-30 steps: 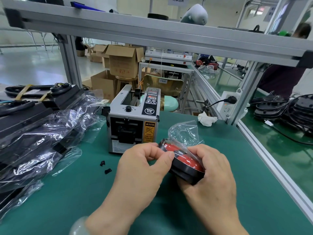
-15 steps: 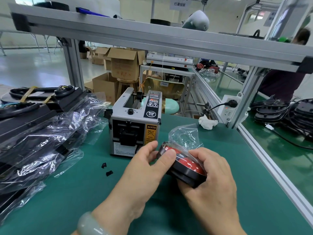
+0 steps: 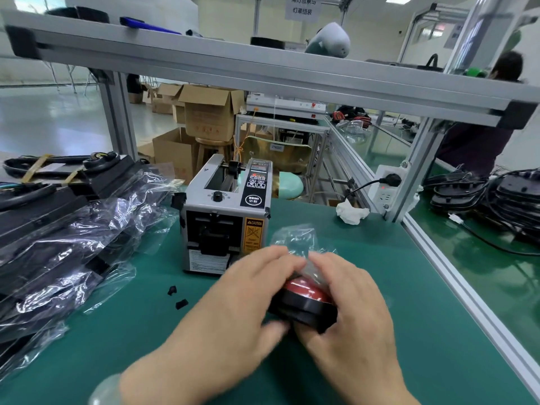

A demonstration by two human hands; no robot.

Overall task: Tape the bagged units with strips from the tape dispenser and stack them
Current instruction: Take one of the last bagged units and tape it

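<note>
A round black unit with a red top (image 3: 304, 299) sits in a clear plastic bag just above the green mat (image 3: 122, 340), in front of the grey tape dispenser (image 3: 225, 217). My left hand (image 3: 242, 308) grips the unit's left side with fingers over the bag. My right hand (image 3: 350, 311) holds its right side and presses on the bag's loose end (image 3: 295, 241), which sticks up behind my fingers. Both hands are blurred. A stack of bagged black units (image 3: 58, 238) lies at the left.
Two small black bits (image 3: 176, 296) lie on the mat left of my hands. A crumpled white tissue (image 3: 350, 213) sits by the power strip (image 3: 385, 188). An aluminium frame post (image 3: 415, 176) and rail (image 3: 473, 299) bound the right side. Coiled cables (image 3: 496, 197) lie beyond it.
Both hands shifted over the bagged unit; my left fingers slid across its top toward the right hand, and the bag's loose end is now pressed lower.
</note>
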